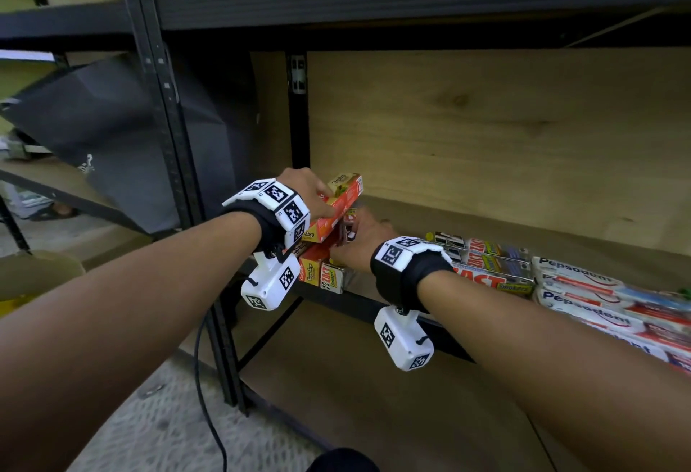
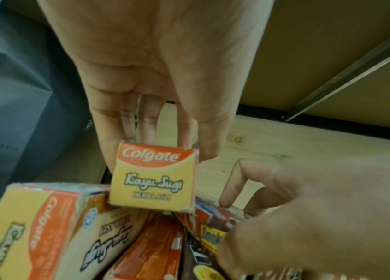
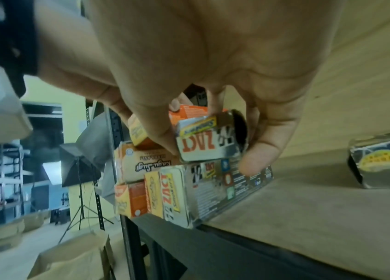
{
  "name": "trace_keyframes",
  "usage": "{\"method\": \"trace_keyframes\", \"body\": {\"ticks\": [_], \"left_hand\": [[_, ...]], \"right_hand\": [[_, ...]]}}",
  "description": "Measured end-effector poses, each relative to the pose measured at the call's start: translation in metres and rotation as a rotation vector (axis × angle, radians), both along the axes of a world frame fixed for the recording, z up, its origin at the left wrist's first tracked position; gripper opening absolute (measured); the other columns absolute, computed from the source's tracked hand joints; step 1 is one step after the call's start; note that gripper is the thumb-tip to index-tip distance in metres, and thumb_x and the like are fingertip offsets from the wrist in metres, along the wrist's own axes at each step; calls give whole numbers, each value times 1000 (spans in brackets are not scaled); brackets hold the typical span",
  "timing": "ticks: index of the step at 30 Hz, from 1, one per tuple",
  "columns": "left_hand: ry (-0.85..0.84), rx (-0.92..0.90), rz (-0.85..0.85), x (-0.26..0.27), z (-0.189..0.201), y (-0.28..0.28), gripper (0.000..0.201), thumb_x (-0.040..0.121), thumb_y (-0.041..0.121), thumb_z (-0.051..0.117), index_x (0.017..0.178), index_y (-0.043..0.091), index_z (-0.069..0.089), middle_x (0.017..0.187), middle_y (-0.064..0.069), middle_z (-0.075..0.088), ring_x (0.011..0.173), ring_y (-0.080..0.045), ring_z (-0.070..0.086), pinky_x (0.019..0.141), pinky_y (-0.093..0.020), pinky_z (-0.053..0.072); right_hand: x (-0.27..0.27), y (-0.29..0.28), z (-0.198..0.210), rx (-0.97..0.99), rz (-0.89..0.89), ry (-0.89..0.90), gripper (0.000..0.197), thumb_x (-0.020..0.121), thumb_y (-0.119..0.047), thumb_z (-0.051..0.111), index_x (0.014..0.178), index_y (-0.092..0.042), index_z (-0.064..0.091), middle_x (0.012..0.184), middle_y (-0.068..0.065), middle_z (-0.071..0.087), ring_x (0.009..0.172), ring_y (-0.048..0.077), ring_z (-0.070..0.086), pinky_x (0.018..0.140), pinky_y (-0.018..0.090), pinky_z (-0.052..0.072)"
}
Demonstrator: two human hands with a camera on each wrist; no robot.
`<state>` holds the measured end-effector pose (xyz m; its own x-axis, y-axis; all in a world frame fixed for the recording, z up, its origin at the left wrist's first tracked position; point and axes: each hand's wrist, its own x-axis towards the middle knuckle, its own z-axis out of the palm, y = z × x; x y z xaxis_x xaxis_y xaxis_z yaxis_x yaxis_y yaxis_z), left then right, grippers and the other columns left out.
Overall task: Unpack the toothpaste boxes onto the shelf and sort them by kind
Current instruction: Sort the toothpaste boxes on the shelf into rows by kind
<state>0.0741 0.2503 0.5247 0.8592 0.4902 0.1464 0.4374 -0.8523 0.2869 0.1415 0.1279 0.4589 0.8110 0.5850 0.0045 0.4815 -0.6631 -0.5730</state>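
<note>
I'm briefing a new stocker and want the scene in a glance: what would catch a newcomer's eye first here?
Both hands meet at the shelf's left front corner: the left hand holds an orange Colgate Kayu Sugi box over a small pile, and the right hand pinches a silver Zact box. Further right lie sorted rows of Zact boxes and white Pepsodent boxes.

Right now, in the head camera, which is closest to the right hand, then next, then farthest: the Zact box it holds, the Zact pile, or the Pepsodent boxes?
1. Zact box: pinched in the right hand.
2. Zact pile: on the shelf, just right of the wrist.
3. Pepsodent boxes: farthest right on the shelf.
</note>
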Motion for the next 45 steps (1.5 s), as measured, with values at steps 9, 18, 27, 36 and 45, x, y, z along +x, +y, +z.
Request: {"method": "trace_keyframes", "body": {"ticks": [9,18,27,36,45], "left_hand": [[0,46,17,7,-5,-15,47,83,44,69,128,32,63,126,3,65,103,-20,66,86,-27,53],[93,162,24,18,-3,-35,46,88,44,64,132,30,61,117,-1,67,97,-22,66,75,-26,52],[236,244,-3,27,-23,-38,37,86,45,64,118,28,70,123,1,66,102,-21,64,80,-22,47],[191,391,-279,38,-30,-74,36,84,30,65,120,33,64,117,1,62,105,-24,60,90,-38,53],[297,195,-408,73,-65,-115,64,84,9,71,142,24,49,139,-2,54,123,-23,54,97,-30,46]], "right_hand": [[16,-48,24,26,-38,110,33,75,-11,71,107,-4,66,89,9,65,72,22,59,62,31,48],[37,-108,29,77,-68,191,27,81,0,67,102,-17,62,84,3,58,70,19,56,80,44,59],[54,-158,22,-78,20,118,40,73,-3,67,98,-35,61,90,7,69,66,20,60,58,29,49],[62,-179,16,-297,110,-105,49,67,-19,79,98,-48,55,129,-10,59,106,14,60,89,34,52],[67,-197,17,-485,151,-169,74,72,-10,82,134,-32,48,141,-4,51,123,20,52,94,30,48]]}}
